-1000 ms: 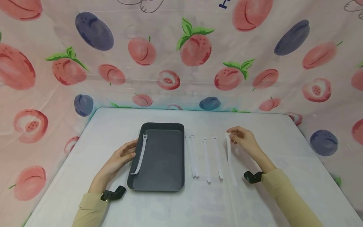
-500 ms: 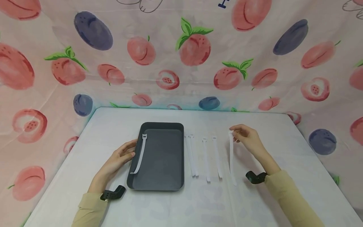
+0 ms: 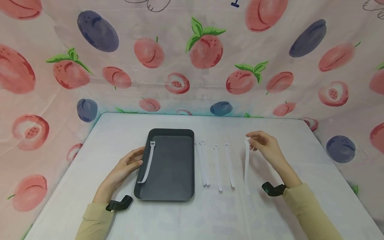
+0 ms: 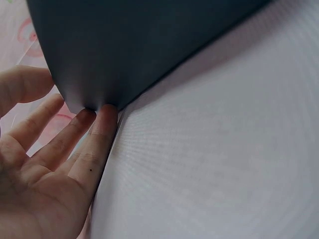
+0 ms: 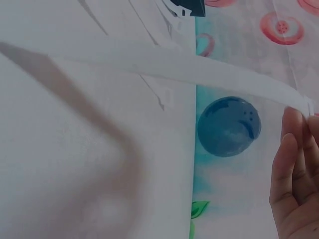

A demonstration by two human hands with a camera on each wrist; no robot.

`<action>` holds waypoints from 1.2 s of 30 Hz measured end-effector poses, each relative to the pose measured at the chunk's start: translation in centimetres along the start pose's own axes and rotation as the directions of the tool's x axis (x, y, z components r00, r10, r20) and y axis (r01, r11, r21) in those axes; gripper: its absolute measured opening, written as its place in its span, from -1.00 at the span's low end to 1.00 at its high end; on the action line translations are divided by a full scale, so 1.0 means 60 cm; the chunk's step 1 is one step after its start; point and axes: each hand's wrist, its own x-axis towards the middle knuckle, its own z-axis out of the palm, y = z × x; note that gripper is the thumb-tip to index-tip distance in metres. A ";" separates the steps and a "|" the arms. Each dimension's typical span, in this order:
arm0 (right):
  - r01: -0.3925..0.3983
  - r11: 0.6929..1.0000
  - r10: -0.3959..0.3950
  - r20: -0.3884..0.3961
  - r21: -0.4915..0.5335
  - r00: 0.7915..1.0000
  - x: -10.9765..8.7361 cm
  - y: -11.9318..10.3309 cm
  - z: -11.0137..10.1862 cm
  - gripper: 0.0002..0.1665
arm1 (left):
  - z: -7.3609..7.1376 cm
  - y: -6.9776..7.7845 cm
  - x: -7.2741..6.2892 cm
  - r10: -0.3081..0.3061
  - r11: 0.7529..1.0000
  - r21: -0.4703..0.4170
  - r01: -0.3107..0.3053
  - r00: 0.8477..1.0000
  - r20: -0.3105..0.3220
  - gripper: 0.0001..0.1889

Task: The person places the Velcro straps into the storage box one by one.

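Over the table (image 3: 216, 220), the right hand (image 3: 266, 146) pinches a strap (image 3: 247, 160) while the left hand (image 3: 124, 170), loosely spread, touches the tray (image 3: 172, 166).

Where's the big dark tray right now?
In the head view, the dark tray sits on the white table, left of the middle, with the left hand touching its left side and white straps lying to its right.
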 end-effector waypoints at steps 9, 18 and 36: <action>0.041 0.999 -0.040 -0.027 0.035 0.999 0.000 -0.014 -0.008 -0.73 | 0.002 0.002 -0.001 0.005 1.000 -0.009 -0.005 1.000 0.003 -0.37; 0.068 0.997 -0.068 -0.029 0.028 0.997 0.001 -0.036 -0.012 -0.72 | 0.000 0.001 -0.001 0.013 1.000 -0.008 -0.013 1.000 0.004 -0.37; 0.136 0.991 -0.136 0.015 0.016 0.991 0.010 -0.092 -0.011 -0.72 | -0.001 0.001 -0.002 0.018 1.000 -0.013 -0.018 1.000 0.013 -0.36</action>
